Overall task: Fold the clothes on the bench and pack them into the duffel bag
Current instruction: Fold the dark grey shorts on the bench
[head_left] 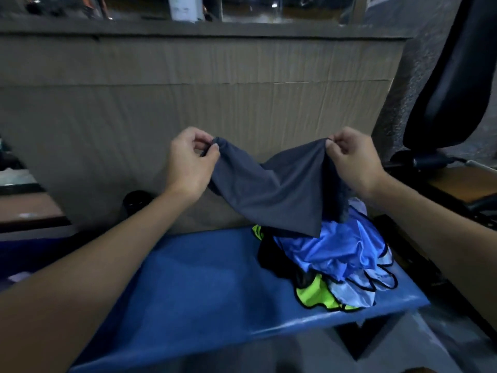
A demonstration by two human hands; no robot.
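Head view, surface: one blue bench (pixel 204 286), lower centre; cardboard wall (pixel 188 90) behind.
Clothes: one grey garment (pixel 274 189) lifted mid-frame; one pile (pixel 336 259) at bench's right end.
Left hand (pixel 188 162): pinches garment's left corner.
Right hand (pixel 352 157): pinches right corner.

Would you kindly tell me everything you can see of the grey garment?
The grey garment is plain, dark and thin-looking, unfolded and sagging between two raised corners. The left hand pinches one corner, the right hand the other. It hangs over the right part of the blue bench, its lower tip reaching the pile of blue, black and neon-yellow clothes.
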